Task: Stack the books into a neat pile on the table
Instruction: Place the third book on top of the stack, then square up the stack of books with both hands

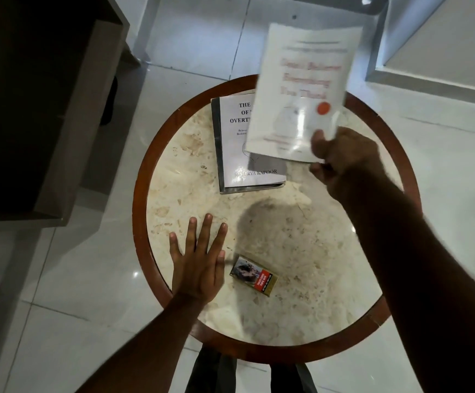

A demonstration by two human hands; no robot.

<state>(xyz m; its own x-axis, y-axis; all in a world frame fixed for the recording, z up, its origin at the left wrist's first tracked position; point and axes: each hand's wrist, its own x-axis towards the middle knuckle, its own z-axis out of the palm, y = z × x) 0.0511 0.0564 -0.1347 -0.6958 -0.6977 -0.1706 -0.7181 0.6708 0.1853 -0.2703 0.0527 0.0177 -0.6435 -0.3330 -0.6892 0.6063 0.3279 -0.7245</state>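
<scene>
A white book with black lettering (235,154) lies flat on the round marble table (301,251), toward its far side. My right hand (344,157) grips the lower right corner of a second white book with red lettering (301,89). That book is in the air, blurred, and covers the upper right part of the lying book. My left hand (198,259) rests palm down on the table's near left part, fingers spread, holding nothing.
A small gold and red pack (254,275) lies on the table just right of my left hand. A dark wooden cabinet (46,109) stands to the left of the table. The table has a brown wooden rim (140,194) and stands on white floor tiles.
</scene>
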